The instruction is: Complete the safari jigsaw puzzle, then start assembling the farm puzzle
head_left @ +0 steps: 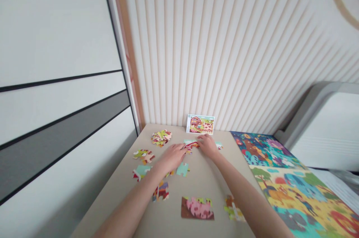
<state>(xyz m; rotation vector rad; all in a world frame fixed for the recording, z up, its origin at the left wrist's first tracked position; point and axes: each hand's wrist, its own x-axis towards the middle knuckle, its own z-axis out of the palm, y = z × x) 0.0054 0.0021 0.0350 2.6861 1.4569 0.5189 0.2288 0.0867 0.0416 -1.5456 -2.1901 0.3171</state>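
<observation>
At the far part of the table, jigsaw puzzle pieces (192, 145) with a red barn roof lie between my two hands. My left hand (174, 155) grips the left edge of these pieces, fingertips closed on it. My right hand (206, 144) has its bent fingers on the right side of the same pieces. A light-blue piece (183, 169) lies just below my left hand, and another piece (219, 145) shows just right of my right hand. Behind them a picture card (200, 124) of a barn and a cow leans on the wall.
A pile of pieces (161, 137) sits at the back left, with loose pieces (144, 155) in front of it. Nearer me lie a joined pig section (197, 208) and yellow-green pieces (232, 208). Two finished puzzles, a dark one (263, 150) and a yellow one (305, 200), lie right.
</observation>
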